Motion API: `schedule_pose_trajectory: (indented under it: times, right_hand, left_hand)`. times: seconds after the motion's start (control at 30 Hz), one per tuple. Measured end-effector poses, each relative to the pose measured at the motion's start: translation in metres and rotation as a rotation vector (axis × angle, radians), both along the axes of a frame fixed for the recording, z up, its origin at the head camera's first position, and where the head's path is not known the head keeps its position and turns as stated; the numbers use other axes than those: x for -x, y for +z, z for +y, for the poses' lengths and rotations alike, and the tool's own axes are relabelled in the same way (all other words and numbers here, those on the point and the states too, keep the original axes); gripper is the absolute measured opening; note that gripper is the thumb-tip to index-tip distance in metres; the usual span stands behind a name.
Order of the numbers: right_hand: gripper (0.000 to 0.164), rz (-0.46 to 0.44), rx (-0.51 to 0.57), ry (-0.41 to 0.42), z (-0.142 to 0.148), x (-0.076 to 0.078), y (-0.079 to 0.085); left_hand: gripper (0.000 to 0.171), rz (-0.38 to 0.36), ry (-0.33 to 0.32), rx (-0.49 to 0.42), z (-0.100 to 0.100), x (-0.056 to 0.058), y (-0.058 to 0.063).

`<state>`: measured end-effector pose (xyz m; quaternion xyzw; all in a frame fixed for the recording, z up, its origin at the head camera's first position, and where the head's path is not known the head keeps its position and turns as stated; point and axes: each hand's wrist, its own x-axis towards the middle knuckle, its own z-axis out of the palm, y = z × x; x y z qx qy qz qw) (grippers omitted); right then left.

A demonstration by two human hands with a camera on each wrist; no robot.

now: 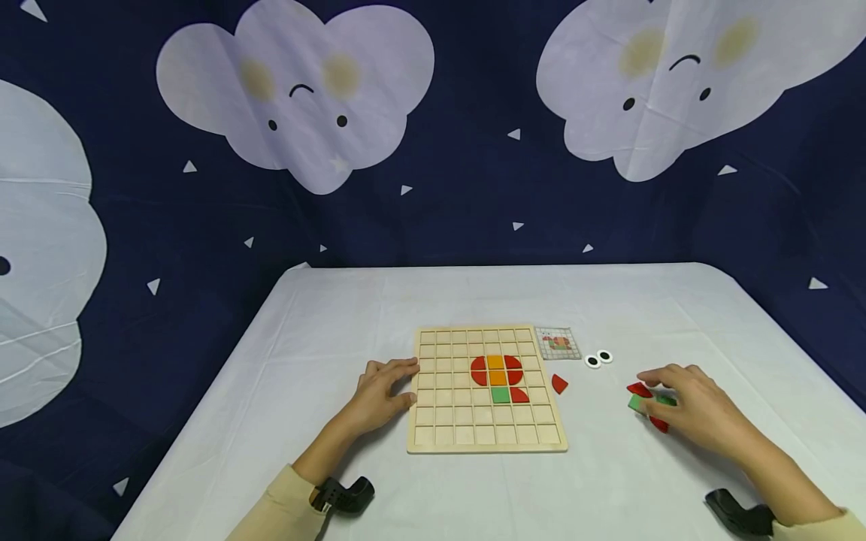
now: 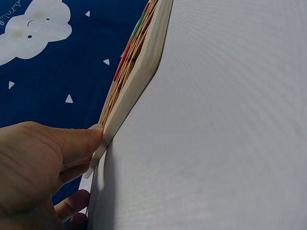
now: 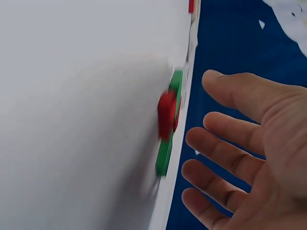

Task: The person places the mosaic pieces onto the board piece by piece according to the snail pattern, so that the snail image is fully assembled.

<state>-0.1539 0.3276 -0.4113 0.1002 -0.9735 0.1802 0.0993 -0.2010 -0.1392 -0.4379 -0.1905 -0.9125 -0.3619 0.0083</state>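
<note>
A wooden grid board (image 1: 446, 436) lies on the white table, with red quarter circles, orange squares and a green square (image 1: 500, 394) set in its cells. My left hand (image 1: 379, 394) is at the board's left edge, thumb and fingertips touching the rim. The left wrist view shows the thumb (image 2: 86, 141) against that edge. Over on the right, my right hand (image 1: 704, 409) hovers with spread fingers over a small group of red pieces (image 1: 639, 389) and green pieces (image 1: 635, 403). In the right wrist view a gap separates the fingers (image 3: 206, 139) from the red piece (image 3: 166, 115).
Beside the board's right edge lies a loose red quarter circle (image 1: 559, 384). A printed pattern card (image 1: 558, 343) sits at the upper right corner, and two white eye discs (image 1: 598, 359) are near it. Dark cloud-printed cloth (image 1: 467, 210) hangs behind the table.
</note>
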Motion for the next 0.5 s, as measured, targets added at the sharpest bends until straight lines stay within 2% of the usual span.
schedule_pose_trajectory:
  times: [0.13,0.27,0.5]
  right_hand:
    - [0.043,-0.025,-0.024,-0.021,0.017,-0.004,-0.003]
    - [0.041,-0.008,-0.047,-0.018,0.029,-0.007,-0.007]
    - [0.039,-0.039,-0.061,-0.027,0.039,-0.009,-0.013]
  left_hand:
    - [0.046,0.007,0.008,0.004,0.000,0.000,-0.001]
    - [0.046,0.003,0.015,0.005,0.001,0.000,-0.001]
    - [0.046,0.011,0.017,-0.001,0.001,0.000,-0.002]
